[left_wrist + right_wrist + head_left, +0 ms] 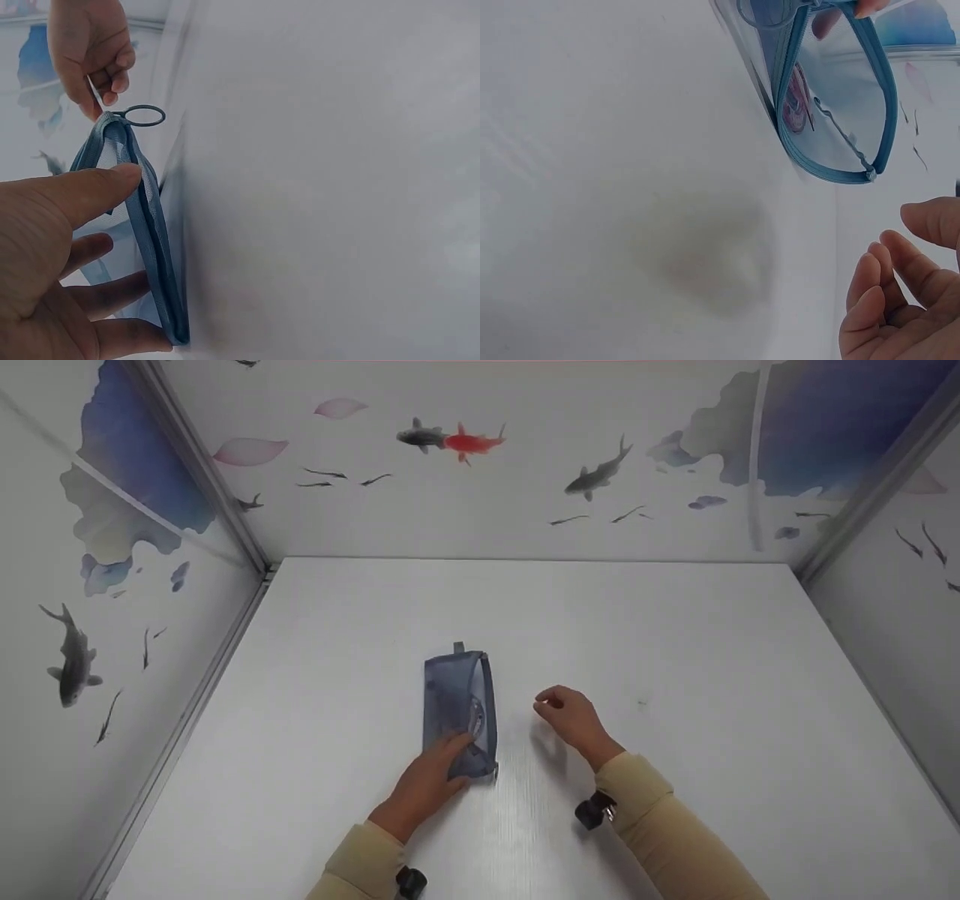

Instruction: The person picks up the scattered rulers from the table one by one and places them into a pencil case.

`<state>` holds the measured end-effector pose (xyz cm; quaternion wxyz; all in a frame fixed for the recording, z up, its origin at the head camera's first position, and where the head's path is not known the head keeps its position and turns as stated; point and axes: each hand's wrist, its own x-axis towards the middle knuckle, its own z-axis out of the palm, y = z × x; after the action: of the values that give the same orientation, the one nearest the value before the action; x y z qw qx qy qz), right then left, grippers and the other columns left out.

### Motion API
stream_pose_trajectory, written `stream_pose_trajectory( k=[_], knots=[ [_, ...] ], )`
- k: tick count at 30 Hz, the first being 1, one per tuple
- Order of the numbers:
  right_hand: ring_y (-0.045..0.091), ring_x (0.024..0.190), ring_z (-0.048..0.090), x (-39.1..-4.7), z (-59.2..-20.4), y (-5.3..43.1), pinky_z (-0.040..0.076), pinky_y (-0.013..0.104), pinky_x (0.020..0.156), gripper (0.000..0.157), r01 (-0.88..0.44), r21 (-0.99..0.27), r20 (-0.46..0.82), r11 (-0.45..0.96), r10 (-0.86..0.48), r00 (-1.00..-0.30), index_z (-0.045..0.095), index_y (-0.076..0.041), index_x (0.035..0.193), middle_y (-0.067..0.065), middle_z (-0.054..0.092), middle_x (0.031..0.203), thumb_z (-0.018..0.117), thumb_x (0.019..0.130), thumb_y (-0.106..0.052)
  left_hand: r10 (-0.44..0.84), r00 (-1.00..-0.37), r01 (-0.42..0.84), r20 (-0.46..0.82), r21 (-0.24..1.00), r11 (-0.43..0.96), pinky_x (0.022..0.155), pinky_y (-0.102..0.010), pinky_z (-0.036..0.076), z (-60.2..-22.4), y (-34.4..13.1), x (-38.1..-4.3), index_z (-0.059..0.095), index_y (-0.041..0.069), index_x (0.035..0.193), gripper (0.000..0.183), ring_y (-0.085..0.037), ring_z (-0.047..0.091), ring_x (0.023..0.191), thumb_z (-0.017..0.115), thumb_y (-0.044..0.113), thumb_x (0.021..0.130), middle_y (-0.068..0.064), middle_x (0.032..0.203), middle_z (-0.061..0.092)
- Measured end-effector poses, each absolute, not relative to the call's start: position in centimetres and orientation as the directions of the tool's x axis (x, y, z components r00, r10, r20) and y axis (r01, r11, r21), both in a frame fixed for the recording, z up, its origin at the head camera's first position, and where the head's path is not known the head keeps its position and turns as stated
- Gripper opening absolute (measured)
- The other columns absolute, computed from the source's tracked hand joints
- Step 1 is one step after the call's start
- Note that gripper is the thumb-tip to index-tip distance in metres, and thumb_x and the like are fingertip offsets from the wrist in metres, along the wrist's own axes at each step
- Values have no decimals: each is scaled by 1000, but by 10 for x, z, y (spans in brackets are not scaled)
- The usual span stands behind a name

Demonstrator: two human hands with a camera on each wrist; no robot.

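A blue-grey zip pouch [450, 690] of thin, see-through fabric lies on the table, its zipped mouth gaping towards the right. My left hand [426, 780] holds its near end, the thumb over the zip edge [154, 247] and the other fingers against the fabric. A ring pull [145, 115] hangs at the zip's end. Inside the pouch, in the right wrist view, a small pinkish item [798, 109] shows; its kind cannot be told. My right hand [576, 721] hovers to the right of the pouch, apart from it, fingers loosely bent with nothing seen in them.
The white table [675, 637] is bounded by a back wall [517, 521] and side walls with painted fish and petals. A small faint mark [642, 703] shows on the table to the right of my right hand. Black wrist cameras [592, 810] sit at both cuffs.
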<state>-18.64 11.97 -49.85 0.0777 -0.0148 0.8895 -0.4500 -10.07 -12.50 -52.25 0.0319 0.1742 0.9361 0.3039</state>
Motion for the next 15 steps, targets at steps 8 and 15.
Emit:
stream_pose_trajectory(
  k=[8, 15],
  knots=[
    [25, 96, 55, -185, -499, 131, 48, 42, 85, 23, 46, -808, -125, 588, -95, -988, 65, -4, 111, 11, 62, 106, 60, 93, -18, 346, -937, 318, 46, 522, 791, 100, -49, 46, -521, -119, -103, 44, 16, 143, 67, -36, 48, 128, 75, 11, 84, -16, 143, 46],
    [24, 92, 53, -183, -497, 146, 47, 38, 81, 23, 53, -799, -126, 599, -81, -989, 64, -3, 111, 11, 61, 102, 59, 94, -17, 350, -934, 343, 78, 472, 812, 94, -49, 50, -521, -117, -102, 46, 18, 141, 68, -36, 51, 125, 77, 14, 82, -15, 139, 49]
  ],
)
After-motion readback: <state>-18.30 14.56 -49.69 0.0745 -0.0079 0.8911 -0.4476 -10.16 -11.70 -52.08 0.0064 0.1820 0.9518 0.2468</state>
